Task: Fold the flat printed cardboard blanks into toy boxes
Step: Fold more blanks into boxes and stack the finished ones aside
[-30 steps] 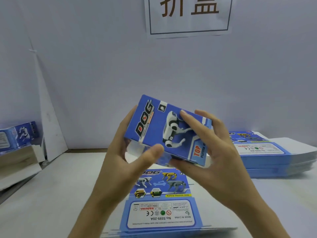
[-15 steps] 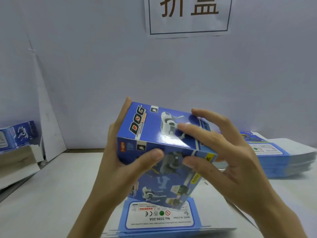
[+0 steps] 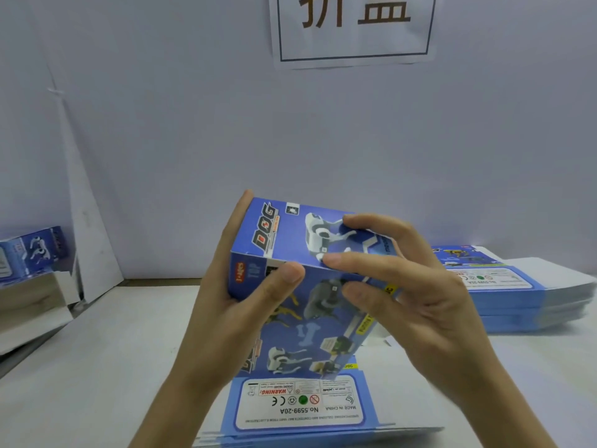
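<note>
White table (image 3: 97, 367) below — box (image 3: 290, 234) gripped between left hand (image 3: 226, 318) and right hand (image 3: 420, 302).

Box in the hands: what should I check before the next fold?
1. Shape of box: ok, top and front faces meet at a sharp edge.
2. Grip of left hand: ok, thumb on the front face, fingers behind.
3. Contact of right hand: ok, fingers curl over the right end.
4. Right end flaps tucked: cannot tell, the hand hides them.
5. Next blank ready: ok, blank stack lies flat beneath the box.
</note>
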The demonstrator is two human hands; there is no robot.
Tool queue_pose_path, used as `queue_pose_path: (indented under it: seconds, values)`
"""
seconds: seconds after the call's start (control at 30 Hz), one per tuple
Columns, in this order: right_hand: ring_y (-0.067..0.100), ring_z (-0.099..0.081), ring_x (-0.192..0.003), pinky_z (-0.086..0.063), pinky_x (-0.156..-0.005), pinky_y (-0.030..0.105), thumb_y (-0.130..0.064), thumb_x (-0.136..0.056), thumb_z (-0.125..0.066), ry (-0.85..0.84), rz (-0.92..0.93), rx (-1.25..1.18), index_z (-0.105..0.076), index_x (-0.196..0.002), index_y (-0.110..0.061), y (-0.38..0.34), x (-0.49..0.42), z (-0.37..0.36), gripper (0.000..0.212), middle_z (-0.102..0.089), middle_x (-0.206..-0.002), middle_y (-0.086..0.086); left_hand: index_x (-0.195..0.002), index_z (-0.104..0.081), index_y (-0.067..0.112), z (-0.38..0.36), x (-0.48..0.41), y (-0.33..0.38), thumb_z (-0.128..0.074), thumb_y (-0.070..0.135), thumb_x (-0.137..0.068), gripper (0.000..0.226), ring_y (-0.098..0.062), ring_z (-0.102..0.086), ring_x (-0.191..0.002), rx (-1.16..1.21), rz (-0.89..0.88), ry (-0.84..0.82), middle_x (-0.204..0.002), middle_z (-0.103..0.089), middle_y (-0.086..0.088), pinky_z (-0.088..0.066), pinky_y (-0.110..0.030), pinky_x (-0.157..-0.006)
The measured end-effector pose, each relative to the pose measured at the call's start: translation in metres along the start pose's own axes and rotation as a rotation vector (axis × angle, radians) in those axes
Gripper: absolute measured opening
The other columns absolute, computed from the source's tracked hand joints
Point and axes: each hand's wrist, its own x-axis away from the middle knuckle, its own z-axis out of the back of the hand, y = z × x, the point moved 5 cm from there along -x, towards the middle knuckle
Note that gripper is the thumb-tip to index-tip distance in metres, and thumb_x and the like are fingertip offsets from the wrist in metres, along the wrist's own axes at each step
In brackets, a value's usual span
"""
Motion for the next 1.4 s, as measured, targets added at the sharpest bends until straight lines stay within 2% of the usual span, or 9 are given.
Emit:
queue_pose_path:
  seconds: [0.27, 0.4, 0.6, 0.7, 0.83, 1.0, 1.17, 1.23, 1.4]
  values:
    - [0.014, -0.046, -0.129, -0.042, -0.092, 0.011, -0.026, -0.088, -0.063, 0.014, 0.071, 0.19, -0.068, -0.116, -0.029, -0.001, 0.0, 0.0, 0.029, -0.045, -0.138, 0.003, -0.14, -0.042, 0.019, 0.001, -0.001, -0.008, -0.079, 0.076, -0.039, 0.122, -0.014, -0.073, -0.082, 0.045, 0.052, 0.051, -0.1, -0.073, 0.011, -0.055, -0.021, -0.052]
    - [0.001, -0.028, -0.141, -0.04, -0.106, 0.031, -0.044, -0.079, -0.063, 0.057, -0.106, 0.082, -0.044, -0.136, -0.049, 0.015, 0.003, 0.003, 0.06, -0.033, -0.15, -0.015, -0.141, -0.044, 0.022, 0.003, -0.001, -0.003, -0.078, 0.075, -0.043, 0.116, -0.014, -0.073, -0.086, 0.006, 0.02, 0.048, -0.104, -0.073, 0.009, -0.056, -0.021, -0.055]
    - [-0.005, -0.041, -0.127, -0.057, -0.081, 0.024, -0.041, -0.087, -0.063, -0.025, -0.165, -0.125, -0.066, -0.116, -0.045, 0.015, 0.003, -0.002, 0.029, -0.04, -0.126, -0.032, -0.14, -0.045, 0.031, 0.002, -0.002, -0.006, -0.08, 0.071, -0.047, 0.107, -0.022, -0.073, -0.089, 0.034, 0.056, 0.029, -0.109, -0.072, 0.004, -0.058, -0.027, -0.057]
    - [-0.001, -0.04, -0.133, -0.05, -0.097, 0.03, -0.049, -0.08, -0.063, -0.034, -0.197, -0.046, -0.04, -0.135, -0.057, 0.022, 0.003, -0.001, 0.06, -0.035, -0.144, -0.028, -0.141, -0.043, 0.028, 0.003, -0.003, -0.007, -0.08, 0.071, -0.049, 0.108, -0.022, -0.072, -0.093, 0.057, 0.049, 0.069, -0.111, -0.071, 0.003, -0.059, -0.031, -0.061]
    - [-0.006, -0.044, -0.128, -0.038, -0.108, 0.031, -0.068, -0.067, -0.069, -0.172, -0.557, 0.053, -0.016, -0.137, -0.068, 0.055, 0.013, 0.01, 0.088, -0.04, -0.144, -0.026, -0.142, -0.037, 0.017, 0.02, -0.009, -0.012, -0.08, 0.066, -0.055, 0.109, -0.023, -0.069, -0.099, 0.232, 0.049, 0.266, -0.118, -0.068, -0.004, -0.059, -0.034, -0.07]
    - [0.007, -0.051, -0.118, -0.042, -0.09, 0.022, -0.062, -0.083, -0.058, -0.584, -1.052, 0.566, -0.034, -0.146, -0.033, 0.093, 0.048, 0.021, 0.074, -0.049, -0.141, -0.007, -0.141, -0.042, 0.019, 0.04, -0.011, -0.023, -0.086, 0.066, -0.041, 0.119, -0.023, -0.069, -0.101, 0.379, 0.131, 0.491, -0.119, -0.068, -0.004, -0.058, -0.039, -0.082]
    - [-0.001, -0.063, -0.1, -0.049, -0.095, 0.03, -0.064, -0.078, -0.054, -0.389, -0.94, 0.2, -0.053, -0.12, -0.042, 0.09, 0.034, 0.009, 0.047, -0.067, -0.11, -0.022, -0.091, -0.078, 0.03, 0.035, -0.011, -0.037, -0.07, 0.045, -0.072, 0.025, -0.015, -0.073, -0.083, 0.492, 0.208, 0.447, -0.094, -0.076, 0.003, -0.06, -0.032, -0.067]
    - [-0.001, -0.066, -0.097, -0.052, -0.093, 0.032, -0.035, -0.093, -0.057, -0.276, -0.831, 0.006, -0.057, -0.112, -0.043, 0.083, 0.025, 0.003, 0.021, -0.07, -0.105, -0.024, -0.085, -0.078, 0.027, 0.035, -0.014, -0.046, -0.07, 0.039, -0.069, 0.021, -0.015, -0.073, -0.081, 0.468, 0.292, 0.381, -0.091, -0.076, 0.001, -0.06, -0.035, -0.066]
    - [0.017, -0.068, -0.103, -0.054, -0.09, 0.034, -0.003, -0.073, -0.052, -0.01, -0.595, -0.265, -0.068, -0.111, -0.025, 0.063, 0.01, 0.016, 0.046, -0.073, -0.11, -0.003, -0.11, -0.065, 0.025, 0.046, -0.013, -0.065, -0.083, 0.031, -0.059, 0.055, -0.014, -0.057, -0.103, 0.024, 0.608, 0.187, -0.104, -0.069, 0.004, -0.044, -0.046, -0.095]
